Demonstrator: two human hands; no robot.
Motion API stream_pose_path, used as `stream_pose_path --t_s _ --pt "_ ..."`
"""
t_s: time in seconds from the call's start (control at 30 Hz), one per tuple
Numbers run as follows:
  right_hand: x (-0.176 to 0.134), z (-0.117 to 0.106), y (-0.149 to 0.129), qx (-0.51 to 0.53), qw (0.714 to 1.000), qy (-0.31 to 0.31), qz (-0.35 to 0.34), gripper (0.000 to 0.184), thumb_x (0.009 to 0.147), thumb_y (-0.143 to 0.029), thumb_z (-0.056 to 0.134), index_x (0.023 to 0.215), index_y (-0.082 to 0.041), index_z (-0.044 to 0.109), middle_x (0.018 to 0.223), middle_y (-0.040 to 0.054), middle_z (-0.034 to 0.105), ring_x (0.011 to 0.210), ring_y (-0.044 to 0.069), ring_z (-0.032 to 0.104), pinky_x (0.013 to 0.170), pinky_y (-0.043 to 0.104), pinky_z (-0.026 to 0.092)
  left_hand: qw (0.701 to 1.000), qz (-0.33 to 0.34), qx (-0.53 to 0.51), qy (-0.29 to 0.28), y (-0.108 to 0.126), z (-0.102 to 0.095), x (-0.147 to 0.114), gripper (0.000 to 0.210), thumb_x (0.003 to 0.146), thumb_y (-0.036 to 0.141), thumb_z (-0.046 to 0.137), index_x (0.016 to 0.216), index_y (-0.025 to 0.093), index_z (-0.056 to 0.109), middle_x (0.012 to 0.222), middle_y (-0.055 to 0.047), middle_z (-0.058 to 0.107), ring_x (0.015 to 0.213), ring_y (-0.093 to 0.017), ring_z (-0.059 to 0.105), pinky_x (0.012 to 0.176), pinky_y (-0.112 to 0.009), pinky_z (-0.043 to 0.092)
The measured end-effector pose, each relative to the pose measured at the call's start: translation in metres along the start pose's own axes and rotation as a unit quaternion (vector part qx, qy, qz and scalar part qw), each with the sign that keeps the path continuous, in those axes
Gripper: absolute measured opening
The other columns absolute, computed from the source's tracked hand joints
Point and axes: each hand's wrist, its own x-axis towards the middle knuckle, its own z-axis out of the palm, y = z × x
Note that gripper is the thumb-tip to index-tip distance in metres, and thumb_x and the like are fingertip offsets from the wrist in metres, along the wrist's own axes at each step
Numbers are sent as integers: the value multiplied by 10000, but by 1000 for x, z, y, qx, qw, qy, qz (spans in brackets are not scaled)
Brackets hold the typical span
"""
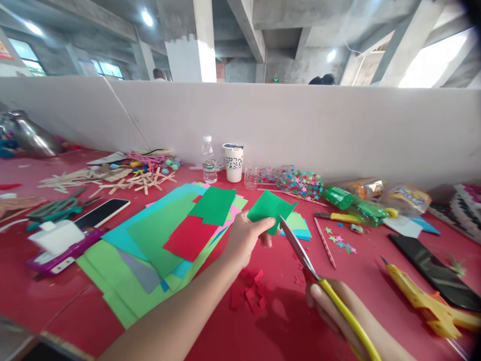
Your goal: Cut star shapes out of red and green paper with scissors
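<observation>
Hanging above the desk (293, 333), a green sheet (266, 204) is clamped between the thumb and fingers of the left hand (246, 234). Scissors (302, 253) are gripped in the right hand (347, 296), their tips set at the sheet's right edge. Red scraps (250, 297) are scattered below; paper (154, 225) is piled to the left.

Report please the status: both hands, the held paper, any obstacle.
Left hand holds green paper. Right hand holds scissors at the paper's edge. Red scraps below, seemingly not in the way.
</observation>
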Motion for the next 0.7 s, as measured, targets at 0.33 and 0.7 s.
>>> stream_pose_path --t_s 0.33,0.7 --pt "4 -3 5 50 997 -40 38 609 733 -798 405 632 -202 473 368 -91 323 324 64 263 360 216 181 997 -17 42 -64 4 -13 9 201 705 262 662 573 124 598 542 -45 655 325 -58 440 372 -208 307" --pt "4 0 0 61 995 -33 77 565 724 -759 484 607 -207 455 390 -88 332 343 65 285 350 198 207 997 -40 16 -66 3 -16 12 185 682 245 677 581 119 587 537 -51 664 302 -68 455 355 -211 329"
